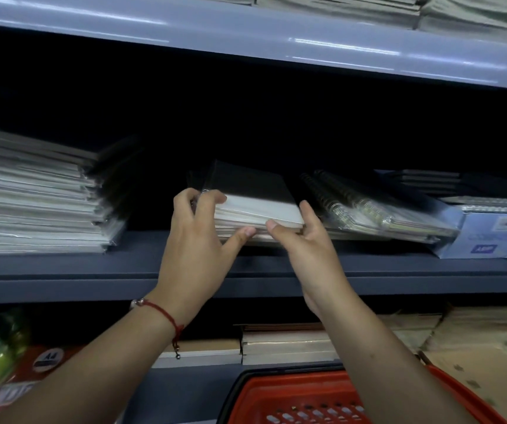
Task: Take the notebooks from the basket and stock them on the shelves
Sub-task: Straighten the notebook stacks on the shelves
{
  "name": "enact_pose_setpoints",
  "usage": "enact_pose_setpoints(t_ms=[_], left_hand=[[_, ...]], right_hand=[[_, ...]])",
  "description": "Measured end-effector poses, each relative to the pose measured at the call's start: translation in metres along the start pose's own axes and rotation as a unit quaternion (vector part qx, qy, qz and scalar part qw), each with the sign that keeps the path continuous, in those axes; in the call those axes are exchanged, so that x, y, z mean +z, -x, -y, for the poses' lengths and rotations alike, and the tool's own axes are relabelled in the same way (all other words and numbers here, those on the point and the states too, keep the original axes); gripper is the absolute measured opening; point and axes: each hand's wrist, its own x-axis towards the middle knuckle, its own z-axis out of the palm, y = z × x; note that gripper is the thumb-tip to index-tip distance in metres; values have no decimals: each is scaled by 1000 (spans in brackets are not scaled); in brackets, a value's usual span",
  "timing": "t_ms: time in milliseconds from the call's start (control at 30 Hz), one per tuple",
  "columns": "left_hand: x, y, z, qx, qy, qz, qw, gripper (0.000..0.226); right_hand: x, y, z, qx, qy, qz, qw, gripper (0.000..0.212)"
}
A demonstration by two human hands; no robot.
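Note:
A small stack of spiral notebooks (255, 206) with black covers and white page edges lies on the dark middle shelf (93, 270). My left hand (198, 240) grips the stack's left corner, fingers curled over the spiral and thumb against the front edge. At the stack's right front corner, my right hand (304, 237) pinches it with the thumb in front and the fingers along the side. The red basket (295, 399) stands below at the bottom edge of the view; its contents are out of view.
A tall pile of wrapped notebooks (34, 197) fills the shelf's left. Wrapped spiral notebooks (368, 206) lean to the right of the stack, beside a blue box (491, 237). A pale shelf edge (246, 35) hangs overhead. Brown notebooks (289, 344) sit on the shelf beneath.

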Motion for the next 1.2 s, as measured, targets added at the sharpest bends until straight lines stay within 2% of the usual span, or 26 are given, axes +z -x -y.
enact_pose_setpoints(t_ms=[100, 200, 367, 433, 500, 533, 600, 667, 767, 833, 900, 1000, 1100, 1200], left_hand=[[-8, 1, 13, 5, 42, 70, 997, 72], [-18, -11, 30, 27, 48, 126, 990, 64], [-15, -45, 40, -71, 30, 177, 981, 41], [-4, -50, 40, -82, 43, 183, 979, 57], [8, -53, 38, -87, 95, 187, 974, 86], [13, -54, 38, -91, 118, 186, 971, 91], [23, -54, 37, -125, 146, 184, 964, 86], [31, -54, 35, -195, 211, 158, 945, 79], [39, -51, 23, -287, 348, 67, 890, 94], [44, -53, 16, -298, 383, 23, 874, 79], [45, -53, 11, -295, 383, 8, 875, 62], [46, -52, 12, -290, 363, 18, 885, 62], [42, -51, 11, -303, 364, 35, 880, 62], [37, -41, 4, -297, 318, 33, 900, 57]], right_hand=[[-4, -2, -1, -12, 19, 30, 999, 84], [-4, -14, -5, -21, 80, 17, 996, 78], [0, -34, -6, -38, 101, 2, 994, 65], [1, -40, -6, -29, 132, -21, 991, 49], [0, -44, -5, -19, 178, -48, 983, 13], [0, -46, -5, -21, 193, -58, 979, 10], [-2, -48, -3, -27, 219, -75, 973, 24], [-1, -49, -2, -23, 213, -89, 973, 23], [3, -52, 3, 49, 98, -111, 988, 33], [-2, -57, 6, 103, -1, -129, 986, 27], [-8, -60, 7, 129, -71, -141, 979, 26], [-7, -59, 0, 149, -58, -144, 977, 41], [1, -55, -3, 153, -25, -147, 977, 41], [4, -48, -5, 150, -40, -102, 983, 46]])
